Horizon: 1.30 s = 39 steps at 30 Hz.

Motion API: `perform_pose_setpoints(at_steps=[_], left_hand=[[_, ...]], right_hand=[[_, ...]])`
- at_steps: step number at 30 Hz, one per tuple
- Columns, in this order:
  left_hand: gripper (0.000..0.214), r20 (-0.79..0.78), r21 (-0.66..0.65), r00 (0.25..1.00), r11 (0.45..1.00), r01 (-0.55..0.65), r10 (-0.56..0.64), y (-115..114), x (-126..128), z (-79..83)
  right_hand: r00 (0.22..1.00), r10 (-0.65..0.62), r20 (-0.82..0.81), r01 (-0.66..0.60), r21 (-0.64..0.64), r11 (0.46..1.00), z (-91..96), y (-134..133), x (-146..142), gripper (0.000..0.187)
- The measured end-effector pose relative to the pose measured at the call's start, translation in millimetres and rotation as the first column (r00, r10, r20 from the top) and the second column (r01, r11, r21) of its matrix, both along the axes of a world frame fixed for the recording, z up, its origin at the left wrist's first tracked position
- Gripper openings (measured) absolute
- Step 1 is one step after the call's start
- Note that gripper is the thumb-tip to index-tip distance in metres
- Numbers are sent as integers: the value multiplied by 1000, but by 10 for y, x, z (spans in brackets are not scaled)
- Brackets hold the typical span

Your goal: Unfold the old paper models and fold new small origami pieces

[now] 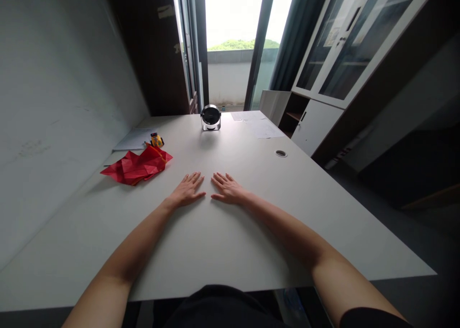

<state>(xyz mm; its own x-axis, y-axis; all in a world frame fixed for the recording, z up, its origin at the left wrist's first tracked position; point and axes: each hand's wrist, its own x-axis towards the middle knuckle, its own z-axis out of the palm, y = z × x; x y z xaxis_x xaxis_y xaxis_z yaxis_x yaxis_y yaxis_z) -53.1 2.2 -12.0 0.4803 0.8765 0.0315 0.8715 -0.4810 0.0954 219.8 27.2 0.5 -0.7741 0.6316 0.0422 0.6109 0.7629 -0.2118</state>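
Both palms rest flat on the white table (212, 251), a small gap between the thumbs. My left hand (187, 190) is open with its fingers spread, holding nothing. My right hand (227, 189) lies open in the same way, also with nothing in it. To the left of my left hand is a creased sheet of red paper (138, 168), folded and standing up in ridges. Just behind the paper sits a small yellow and black object (156, 139), perhaps a toy, partly hidden.
At the far end stands a round black device (210, 116) on a metal stand. White papers (264, 128) lie at the back right, and another sheet (132, 140) at the back left. A cable hole (281, 153) pierces the tabletop. A wall borders the left; cabinets (316, 126) stand right.
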Motion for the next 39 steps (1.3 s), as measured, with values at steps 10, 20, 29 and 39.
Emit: perform_pose_setpoints(at_steps=[10, 20, 29, 39], left_hand=[[85, 18, -57, 1000, 998, 6, -5, -1, -7, 40], [86, 31, -53, 1000, 999, 6, -5, -16, 5, 50], [84, 39, -77, 999, 997, 13, -10, -18, 12, 61], [46, 325, 278, 851, 819, -503, 412, 113, -527, 291]], right_hand=[[1000, 13, -9, -13, 14, 1000, -1, -2, -13, 93], [1000, 13, 8, -13, -12, 1000, -22, 29, -15, 93], [1000, 9, -2, -9, -11, 1000, -45, 51, -17, 89], [994, 1, -111, -3, -19, 1000, -69, 117, 49, 65]])
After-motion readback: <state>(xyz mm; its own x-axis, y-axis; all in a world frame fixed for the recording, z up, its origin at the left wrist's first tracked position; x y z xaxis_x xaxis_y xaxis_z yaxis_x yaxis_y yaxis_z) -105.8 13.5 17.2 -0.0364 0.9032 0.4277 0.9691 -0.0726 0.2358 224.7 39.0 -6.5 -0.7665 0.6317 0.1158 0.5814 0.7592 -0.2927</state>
